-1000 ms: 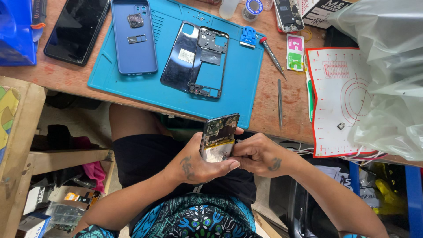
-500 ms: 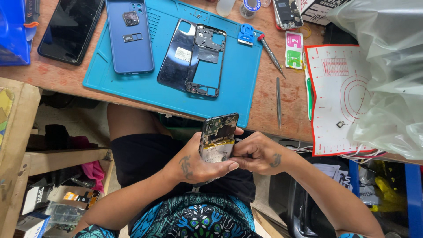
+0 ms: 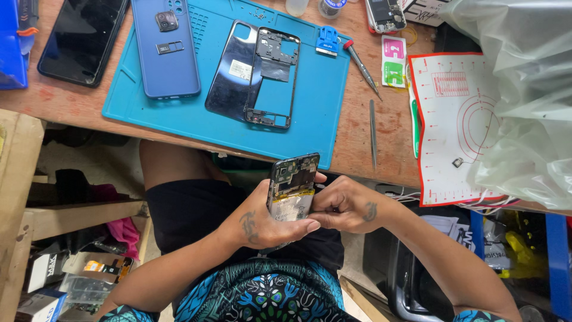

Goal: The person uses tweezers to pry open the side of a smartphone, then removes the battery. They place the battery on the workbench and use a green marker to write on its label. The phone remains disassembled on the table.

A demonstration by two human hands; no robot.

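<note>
Though partly hidden by fingers, opened phone (image 3: 292,188) in left hand (image 3: 259,223) grip, right hand (image 3: 348,209) perhaps pinching its edge.

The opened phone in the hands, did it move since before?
No. The opened phone stays just below the wooden table edge, under the blue mat's corner, held in the left hand with the right hand beside it.

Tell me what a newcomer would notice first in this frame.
Low at centre, the left hand grips an opened phone with its circuit board bare, over the person's lap, while the right hand picks at its side. Above, on the wooden bench, a blue mat carries a blue back cover and a black frame.
</note>
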